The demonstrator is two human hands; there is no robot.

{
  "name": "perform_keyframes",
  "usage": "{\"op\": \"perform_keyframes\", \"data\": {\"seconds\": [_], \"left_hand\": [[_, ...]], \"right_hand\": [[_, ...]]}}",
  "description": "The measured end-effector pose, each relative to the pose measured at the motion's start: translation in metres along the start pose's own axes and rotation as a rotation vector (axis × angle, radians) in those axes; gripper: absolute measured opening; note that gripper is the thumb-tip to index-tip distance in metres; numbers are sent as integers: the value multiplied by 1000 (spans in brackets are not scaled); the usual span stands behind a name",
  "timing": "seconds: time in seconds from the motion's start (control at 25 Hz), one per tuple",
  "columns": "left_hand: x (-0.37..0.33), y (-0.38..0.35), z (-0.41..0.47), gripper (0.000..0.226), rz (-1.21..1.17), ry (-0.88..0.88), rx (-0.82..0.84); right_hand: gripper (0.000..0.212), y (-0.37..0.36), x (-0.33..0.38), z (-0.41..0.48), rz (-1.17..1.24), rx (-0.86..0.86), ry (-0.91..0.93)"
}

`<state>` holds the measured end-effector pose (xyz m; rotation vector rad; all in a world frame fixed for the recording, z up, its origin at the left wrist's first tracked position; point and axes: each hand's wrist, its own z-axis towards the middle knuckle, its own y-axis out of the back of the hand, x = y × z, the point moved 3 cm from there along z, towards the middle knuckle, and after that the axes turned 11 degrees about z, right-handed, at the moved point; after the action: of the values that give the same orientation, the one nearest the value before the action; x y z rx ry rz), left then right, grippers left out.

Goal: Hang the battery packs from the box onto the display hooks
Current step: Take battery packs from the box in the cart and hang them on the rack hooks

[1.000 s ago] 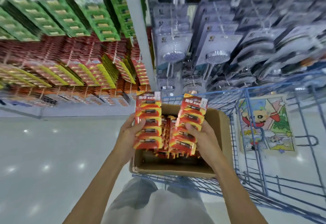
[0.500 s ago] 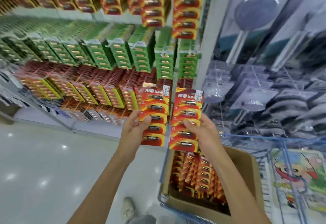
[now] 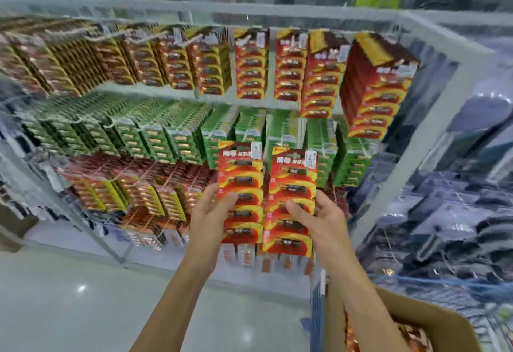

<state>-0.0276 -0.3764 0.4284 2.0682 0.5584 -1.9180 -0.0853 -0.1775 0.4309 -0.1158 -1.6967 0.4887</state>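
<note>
Since the frame half a second back, we have raised both handfuls of packs, and the view has swung up with them. The top row of the rack, cut off before, is now in sight. The box [image 3: 433, 321] has sunk to the lower right corner, below our right forearm.

Our left hand [image 3: 211, 213] grips the left batch [image 3: 241, 185] of red battery packs by its left edge, thumb across the front and fingers behind. Our right hand [image 3: 323, 220] holds the right batch [image 3: 291, 199] the same way by its right edge. The hands are apart, with the two batches upright between them, side by side and close, printed faces toward us. We cannot tell how many cards are in each batch.

Directly behind what we hold hangs the green row [image 3: 177, 135]. Above the hands is the top red row [image 3: 319, 74], which looks like the matching product. The hooks themselves are mostly hidden by cards and blur.

We judge the task to be under way but far from finished. The rack is already thickly stocked, yet these two batches are on no hook. More packs show in the box beside our right forearm. What is left for this pair is probably a lift to the red row above and threading the hang holes onto a hook. After that come further trips to the box.
</note>
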Motion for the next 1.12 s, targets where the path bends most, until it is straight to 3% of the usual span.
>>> {"op": "perform_keyframes", "data": {"seconds": [0.24,0.36,0.4,0.48,0.6,0.68,0.72,0.92,1.04,1.08,1.12], "left_hand": [[-47,46,38,27,14,-87,27],[-71,40,63,26,26,-139,73],[-79,36,72,28,24,-148,87],[-93,24,91,31,22,-164,121],[-108,7,116,30,31,-203,152],[-114,-3,132,30,16,-214,163],[-116,-7,139,31,12,-219,161],[-117,-17,167,29,11,-240,146],[-116,-17,180,35,5,-251,149],[-114,-17,185,36,4,-246,152],[-113,-17,189,36,6,-240,155]], "right_hand": [[28,-56,14,24,53,-35,41],[59,-73,30,42,82,-58,34],[56,-77,36,48,86,-75,50],[27,-80,51,61,108,-79,94],[41,-80,73,80,110,-91,131],[20,-75,88,94,130,-84,185],[21,-75,95,99,134,-93,207],[48,-71,108,130,78,-75,211],[21,-71,112,145,80,-96,230],[28,-73,112,149,64,-100,237],[50,-75,113,152,50,-98,254]]}}
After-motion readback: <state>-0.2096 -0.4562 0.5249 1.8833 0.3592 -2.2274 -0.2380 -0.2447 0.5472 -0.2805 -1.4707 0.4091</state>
